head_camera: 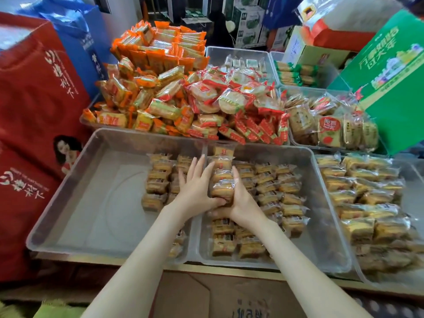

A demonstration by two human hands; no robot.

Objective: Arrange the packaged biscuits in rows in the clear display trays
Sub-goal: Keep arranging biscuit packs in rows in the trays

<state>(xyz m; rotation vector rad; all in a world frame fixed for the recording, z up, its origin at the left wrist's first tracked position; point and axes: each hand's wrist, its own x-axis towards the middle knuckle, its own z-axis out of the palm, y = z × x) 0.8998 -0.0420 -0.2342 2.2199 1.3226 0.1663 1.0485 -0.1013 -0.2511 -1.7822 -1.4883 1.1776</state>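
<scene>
Two clear display trays sit side by side before me. The left tray (75, 203) holds two short rows of packaged biscuits (158, 180) along its right side; its left half is bare. The right tray (321, 226) holds several rows of the same golden-brown packs (282, 191). Both my hands clasp a row of biscuit packs (222, 180) over the divide between the trays. My left hand (197, 187) presses the row's left side with fingers stretched forward. My right hand (241, 200) cups its near end and right side.
Behind the trays stand heaps of orange-wrapped packs (146, 92) and red-wrapped round biscuits (231, 102). A further tray of biscuits (367, 203) lies at the right. A red box (34, 111) stands at left, a green box (390, 83) at right, a cardboard carton (206, 297) below.
</scene>
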